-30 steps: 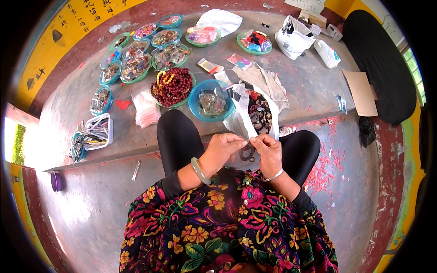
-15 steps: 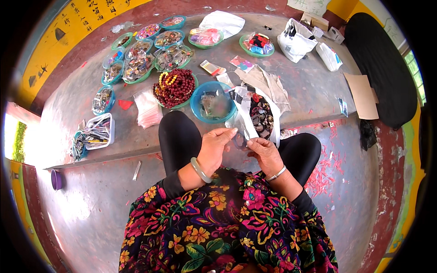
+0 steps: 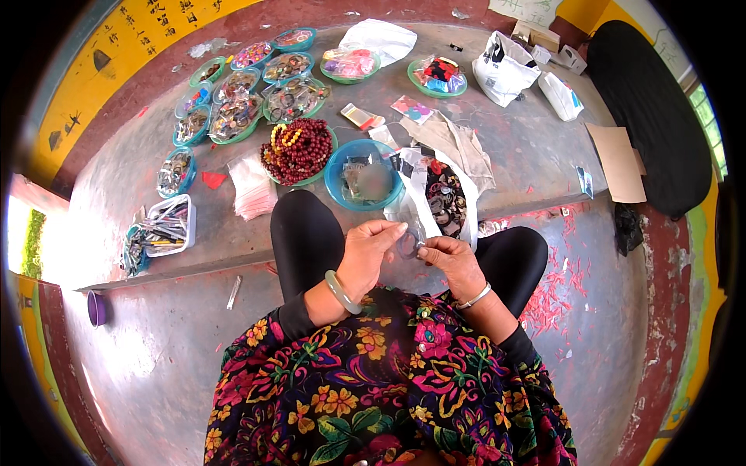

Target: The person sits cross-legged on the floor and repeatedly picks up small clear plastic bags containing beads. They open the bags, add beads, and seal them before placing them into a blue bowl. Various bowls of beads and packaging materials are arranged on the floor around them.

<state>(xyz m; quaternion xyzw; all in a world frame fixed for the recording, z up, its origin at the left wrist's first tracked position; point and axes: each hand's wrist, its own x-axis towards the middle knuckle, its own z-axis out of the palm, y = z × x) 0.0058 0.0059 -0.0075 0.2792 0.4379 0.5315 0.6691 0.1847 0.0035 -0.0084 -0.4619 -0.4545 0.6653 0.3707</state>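
A: How far along are we?

B: Partway, we'd judge. We have one dark ring (image 3: 409,245) up between our two hands, in front of the white bag (image 3: 416,188) and apart from it.

A: How do we have hold of it?

B: Our left hand (image 3: 365,248) pinches the upper side, thumb and forefinger pressed together. Our right hand (image 3: 453,262) grips the other side, thumb against finger. Whether there's clear plastic around the ring, we can't tell.

A: What looks done?

B: We have clear packets (image 3: 357,172) lying in the blue bowl (image 3: 335,183), just left of the white bag. Farther off, we've got other bowls (image 3: 189,142) piled with packets too.

A: And what's left?

B: Plenty, it seems. We can see many dark pieces (image 3: 447,208) in the white bag, loose as far as we can make out. Our stack of clear bags (image 3: 252,190) lies flat near the red beads (image 3: 307,155). The ring itself sits in neither bowl nor bag, so we'd call that one unfinished.
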